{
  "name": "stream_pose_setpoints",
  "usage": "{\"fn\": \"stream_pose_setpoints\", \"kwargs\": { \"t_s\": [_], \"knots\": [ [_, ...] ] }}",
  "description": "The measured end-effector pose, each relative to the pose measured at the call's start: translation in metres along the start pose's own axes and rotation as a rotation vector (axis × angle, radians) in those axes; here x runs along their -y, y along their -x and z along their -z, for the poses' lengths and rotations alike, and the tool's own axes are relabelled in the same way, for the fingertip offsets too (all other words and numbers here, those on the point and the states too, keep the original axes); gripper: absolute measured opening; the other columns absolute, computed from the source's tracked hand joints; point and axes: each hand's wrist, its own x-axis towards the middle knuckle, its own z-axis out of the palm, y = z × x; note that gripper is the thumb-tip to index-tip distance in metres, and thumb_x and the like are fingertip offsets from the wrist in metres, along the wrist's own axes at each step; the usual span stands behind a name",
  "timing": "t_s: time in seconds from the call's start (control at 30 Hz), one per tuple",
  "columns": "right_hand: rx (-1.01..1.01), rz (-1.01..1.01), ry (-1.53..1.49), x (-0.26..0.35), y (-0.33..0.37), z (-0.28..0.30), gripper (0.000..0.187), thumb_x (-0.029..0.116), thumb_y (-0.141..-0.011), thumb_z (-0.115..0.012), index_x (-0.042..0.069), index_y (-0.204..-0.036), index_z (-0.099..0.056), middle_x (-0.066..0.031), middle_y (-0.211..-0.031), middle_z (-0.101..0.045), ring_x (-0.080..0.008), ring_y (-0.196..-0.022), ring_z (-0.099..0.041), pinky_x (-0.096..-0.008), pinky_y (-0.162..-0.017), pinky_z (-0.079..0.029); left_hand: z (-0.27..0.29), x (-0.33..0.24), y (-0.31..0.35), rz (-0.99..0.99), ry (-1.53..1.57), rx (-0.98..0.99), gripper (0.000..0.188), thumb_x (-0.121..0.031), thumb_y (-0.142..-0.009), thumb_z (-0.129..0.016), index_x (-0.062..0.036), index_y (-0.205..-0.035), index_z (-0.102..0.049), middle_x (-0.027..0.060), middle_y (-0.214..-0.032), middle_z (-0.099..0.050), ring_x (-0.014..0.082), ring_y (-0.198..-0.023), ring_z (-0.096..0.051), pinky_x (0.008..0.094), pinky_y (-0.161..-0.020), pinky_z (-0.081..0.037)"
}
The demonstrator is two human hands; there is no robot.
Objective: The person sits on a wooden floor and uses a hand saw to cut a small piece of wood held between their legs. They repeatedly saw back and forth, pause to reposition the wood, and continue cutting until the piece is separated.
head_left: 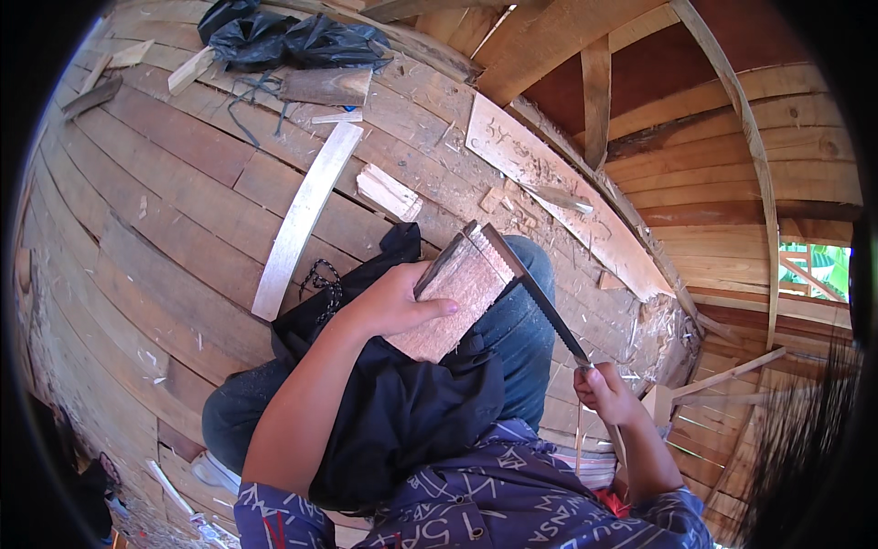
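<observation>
My left hand point(402, 297) is closed around the left side of a rough, pale wood block point(465, 295), its thumb lying across the face. The block is tilted over my lap, above dark cloth point(412, 403). In my right hand point(609, 393) is a long, narrow, dark blade with a toothed edge point(549, 313), gripped near its lower end. It slants up and left, and its far part lies along the block's upper right edge. Whether it cuts into the wood I cannot tell. What looks like a long handle passes below my right hand.
Ahead on the plank floor point(183, 238) lie a long pale board point(306, 220), a short wood piece point(389, 190) and a black plastic bag point(293, 41). A wide marked board point(558, 188) lies along the plank wall at right, with shavings around it.
</observation>
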Motion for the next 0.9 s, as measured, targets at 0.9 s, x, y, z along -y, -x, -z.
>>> {"fn": "stream_pose_setpoints", "kwargs": {
  "t_s": [0.9],
  "knots": [
    [-0.073, -0.148, 0.011, 0.004, 0.029, 0.001, 0.054, 0.048, -0.1, -0.038, 0.006, -0.065, -0.04, 0.0057, -0.058, -0.029, -0.0056, -0.051, -0.027, -0.0248, -0.044, -0.022, 0.003, 0.007, -0.008, 0.012, 0.092, 0.081, 0.05, -0.024, -0.079, -0.077, 0.0029, -0.116, -0.058, 0.0097, -0.1, -0.067, 0.0125, -0.091, -0.059, 0.0292, -0.084, -0.047]
  ]
}}
